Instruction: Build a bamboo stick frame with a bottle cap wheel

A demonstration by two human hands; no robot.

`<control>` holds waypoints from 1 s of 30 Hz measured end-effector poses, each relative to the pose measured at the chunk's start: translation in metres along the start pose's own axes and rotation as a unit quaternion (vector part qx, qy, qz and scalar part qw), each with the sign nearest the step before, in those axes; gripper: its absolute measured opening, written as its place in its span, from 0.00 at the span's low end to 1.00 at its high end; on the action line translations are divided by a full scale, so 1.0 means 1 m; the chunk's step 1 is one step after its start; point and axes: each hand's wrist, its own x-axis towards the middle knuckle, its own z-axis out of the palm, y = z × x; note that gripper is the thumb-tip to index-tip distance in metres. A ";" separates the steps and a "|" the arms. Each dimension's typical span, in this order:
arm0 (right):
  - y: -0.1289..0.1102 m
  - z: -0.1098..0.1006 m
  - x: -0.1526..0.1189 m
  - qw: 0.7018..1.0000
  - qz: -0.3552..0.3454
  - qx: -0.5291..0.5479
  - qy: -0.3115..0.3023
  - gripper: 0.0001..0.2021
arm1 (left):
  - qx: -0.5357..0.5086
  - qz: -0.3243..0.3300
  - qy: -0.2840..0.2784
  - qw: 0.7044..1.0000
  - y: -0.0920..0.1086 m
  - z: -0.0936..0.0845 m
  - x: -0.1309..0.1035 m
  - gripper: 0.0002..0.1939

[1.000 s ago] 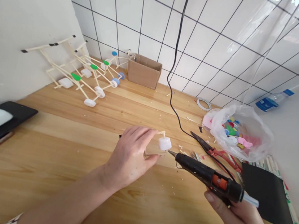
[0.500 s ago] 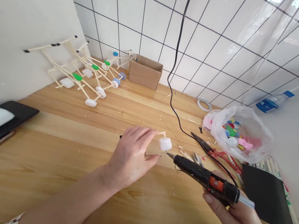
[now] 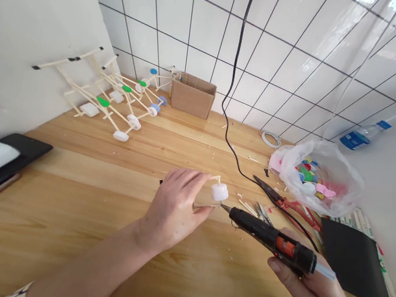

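Observation:
My left hand [image 3: 176, 208] is closed around a small frame of pale wooden sticks [image 3: 205, 205], most of it hidden behind the fingers. A white bottle cap [image 3: 220, 191] sits on the frame at its right end. In my right hand [image 3: 314, 283] is a black hot glue gun [image 3: 270, 237] with an orange part on its side and a clear glue stick poking out of the back. The gun's metal tip is right by the stick end, just below the cap; whether they touch I cannot tell.
Several stick models with cap wheels [image 3: 123, 110] stand back left, beside a cardboard box [image 3: 193, 96]. On the right are red-handled pliers [image 3: 295, 208], a plastic bag of caps [image 3: 320, 178], a tape roll [image 3: 271, 139] and a black sheet [image 3: 353, 264]. A black cord [image 3: 235, 66] hangs down to the table.
Hardly anything differs. The cap and frame appear shifted very slightly, along with the whole view, and the glue gun's tip stays beside the stick end.

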 end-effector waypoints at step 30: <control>0.000 -0.004 0.005 0.998 -0.045 -0.044 -0.012 0.15 | -0.004 -0.001 0.005 1.000 0.000 0.000 -0.001 0.20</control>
